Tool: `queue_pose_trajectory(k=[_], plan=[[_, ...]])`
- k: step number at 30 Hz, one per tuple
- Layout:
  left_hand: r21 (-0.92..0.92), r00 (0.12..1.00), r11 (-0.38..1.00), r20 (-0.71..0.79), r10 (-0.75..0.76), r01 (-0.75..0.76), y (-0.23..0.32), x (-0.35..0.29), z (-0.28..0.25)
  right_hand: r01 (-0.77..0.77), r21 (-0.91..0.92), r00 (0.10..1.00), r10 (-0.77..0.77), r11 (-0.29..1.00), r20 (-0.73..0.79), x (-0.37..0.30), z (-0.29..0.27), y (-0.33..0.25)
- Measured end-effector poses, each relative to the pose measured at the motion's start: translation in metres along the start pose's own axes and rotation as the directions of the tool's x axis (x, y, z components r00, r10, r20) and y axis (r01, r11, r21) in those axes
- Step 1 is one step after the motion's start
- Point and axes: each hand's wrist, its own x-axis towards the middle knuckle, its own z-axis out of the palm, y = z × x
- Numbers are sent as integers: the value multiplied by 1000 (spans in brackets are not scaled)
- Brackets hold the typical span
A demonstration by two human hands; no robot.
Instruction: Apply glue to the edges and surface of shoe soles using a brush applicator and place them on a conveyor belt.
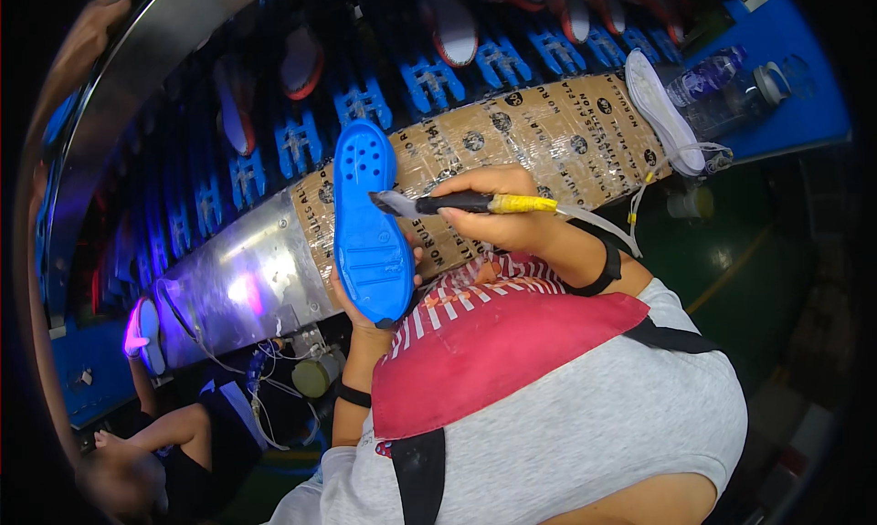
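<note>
Blue ridged sole (373, 237), in L fingers (417, 254), blk/yel bristle brush (461, 203), in R fingers (484, 180)

Flecked grey shirt (566, 434); over it a red apron (512, 351), white-striped at twelve o'clock, with black straps (418, 475) at three and seven. Both armbands (609, 267) are black. At eight, a small red patch (383, 449), possibly spotted.
</note>
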Motion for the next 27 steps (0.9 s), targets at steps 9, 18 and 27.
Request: queue_pose_trajectory(k=[9,18,27], plan=[[177,987,971,1,163,-161,-16,27,22,267,-218,911,-320,939,-261,30,27,-18],[-166,940,982,313,138,-89,-11,34,36,226,31,964,-219,974,-148,30,51,-14],[193,934,915,36,355,-355,-5,48,46,505,-326,834,-549,799,-53,26,63,-6]])
